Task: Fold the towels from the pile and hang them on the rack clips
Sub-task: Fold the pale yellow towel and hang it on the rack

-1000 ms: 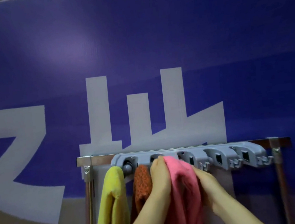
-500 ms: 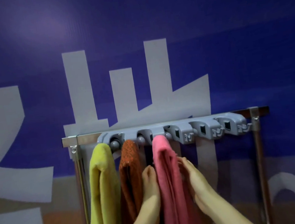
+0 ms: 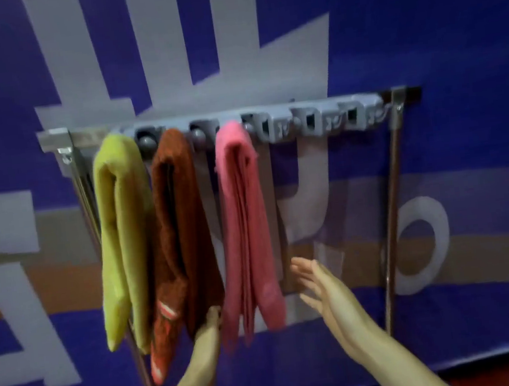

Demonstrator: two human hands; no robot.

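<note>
Three folded towels hang from the grey clip rack [image 3: 317, 119]: a yellow towel [image 3: 124, 233] at the left, a brown towel [image 3: 178, 233] in the middle, and a pink towel [image 3: 244, 225] to its right. My left hand [image 3: 210, 321] sits low between the brown and pink towels, its fingers partly hidden behind the cloth. My right hand [image 3: 317, 284] is apart from the pink towel on its right, fingers straight and holding nothing.
The rack hangs on a metal frame [image 3: 391, 209] with upright poles, in front of a blue wall banner [image 3: 418, 31] with grey shapes. Three grey clips to the right of the pink towel hold nothing.
Both hands slid down from the top of the pink towel to its lower end. The right hand has come off the towel. The view has tilted downward.
</note>
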